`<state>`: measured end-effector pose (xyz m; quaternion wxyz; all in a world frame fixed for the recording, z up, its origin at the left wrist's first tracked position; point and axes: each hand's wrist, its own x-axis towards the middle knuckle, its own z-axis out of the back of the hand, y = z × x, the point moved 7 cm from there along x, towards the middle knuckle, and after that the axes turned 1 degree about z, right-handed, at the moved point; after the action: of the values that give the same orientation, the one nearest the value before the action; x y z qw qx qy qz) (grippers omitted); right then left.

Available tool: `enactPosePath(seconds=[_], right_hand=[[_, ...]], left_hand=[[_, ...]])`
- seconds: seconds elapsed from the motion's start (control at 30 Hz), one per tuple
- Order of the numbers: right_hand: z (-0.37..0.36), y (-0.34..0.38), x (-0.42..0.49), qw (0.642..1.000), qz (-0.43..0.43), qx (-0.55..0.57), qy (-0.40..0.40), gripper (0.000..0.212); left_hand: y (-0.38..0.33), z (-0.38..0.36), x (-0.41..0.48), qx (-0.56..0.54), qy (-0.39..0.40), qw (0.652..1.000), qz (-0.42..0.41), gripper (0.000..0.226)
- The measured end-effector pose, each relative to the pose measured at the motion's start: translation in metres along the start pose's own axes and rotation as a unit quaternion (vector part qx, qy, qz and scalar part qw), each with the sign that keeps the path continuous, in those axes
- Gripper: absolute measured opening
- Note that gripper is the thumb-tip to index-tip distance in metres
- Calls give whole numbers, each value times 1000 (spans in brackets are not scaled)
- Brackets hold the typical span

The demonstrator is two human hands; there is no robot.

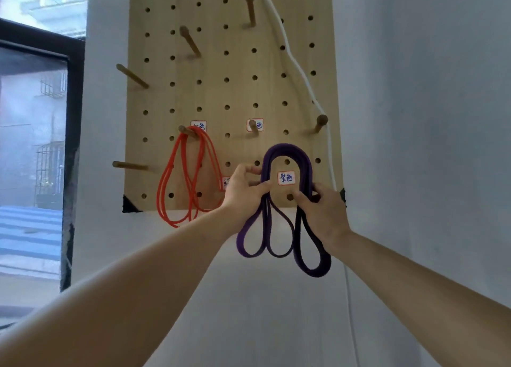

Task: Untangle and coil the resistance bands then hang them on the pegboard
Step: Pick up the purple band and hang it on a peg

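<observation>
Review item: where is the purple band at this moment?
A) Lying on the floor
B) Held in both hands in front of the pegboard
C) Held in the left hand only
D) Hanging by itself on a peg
B: the left hand and right hand both grip the coiled purple band in front of the pegboard; only the red band hangs on a peg.

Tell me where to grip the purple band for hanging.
Grip the purple band by its two bunched sides just below the top arch, left hand and right hand from either side; that leaves the arch open, loops hanging below.
</observation>
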<state>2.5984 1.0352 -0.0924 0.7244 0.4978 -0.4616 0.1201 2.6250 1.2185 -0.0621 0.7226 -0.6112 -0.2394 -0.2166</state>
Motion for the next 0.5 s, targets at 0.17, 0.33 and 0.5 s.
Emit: enactPosePath(seconds=[0.17,0.33,0.5], right_hand=[[-4,-36,7,997,-62,-50,13,22],[-7,-57,-3,994,-83,-66,39,19],[-22,-82,-20,983,-100,-111,105,22]], left_hand=[[23,-24,6,0,-2,1000,24,26],[50,-36,4,11,-1,999,51,26],[74,-43,-10,46,10,995,86,27]])
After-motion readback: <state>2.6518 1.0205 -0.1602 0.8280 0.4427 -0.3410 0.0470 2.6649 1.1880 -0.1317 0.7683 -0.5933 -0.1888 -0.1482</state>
